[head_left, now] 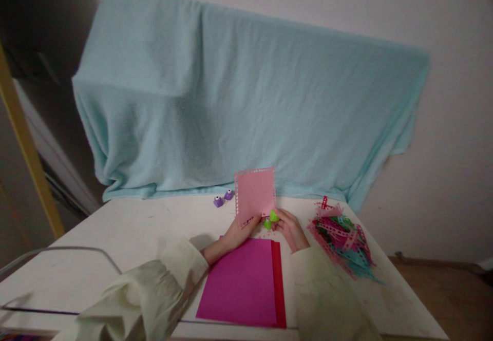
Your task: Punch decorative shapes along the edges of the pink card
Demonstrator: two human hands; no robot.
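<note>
My left hand (242, 231) is closed on the lower edge of a light pink sheet of paper (254, 192), which stands tilted up above the table. Small holes run along its borders. My right hand (289, 228) is closed round a bright green paper punch (273, 215) at the sheet's lower right corner. Just left of it and lower is a second green piece (267, 224); whether it is a separate punch I cannot tell. Small pink paper bits lie beneath. In front of my hands lie a magenta sheet (242, 279) and a red sheet (279, 284) partly under it.
Two purple punches (218, 202) stand at the back of the white table (154, 228). On the right lies a heap of colourful punched paper strips (342, 238). A pale blue cloth (250, 99) hangs behind, and a grey cable (77, 248) curves over the left side.
</note>
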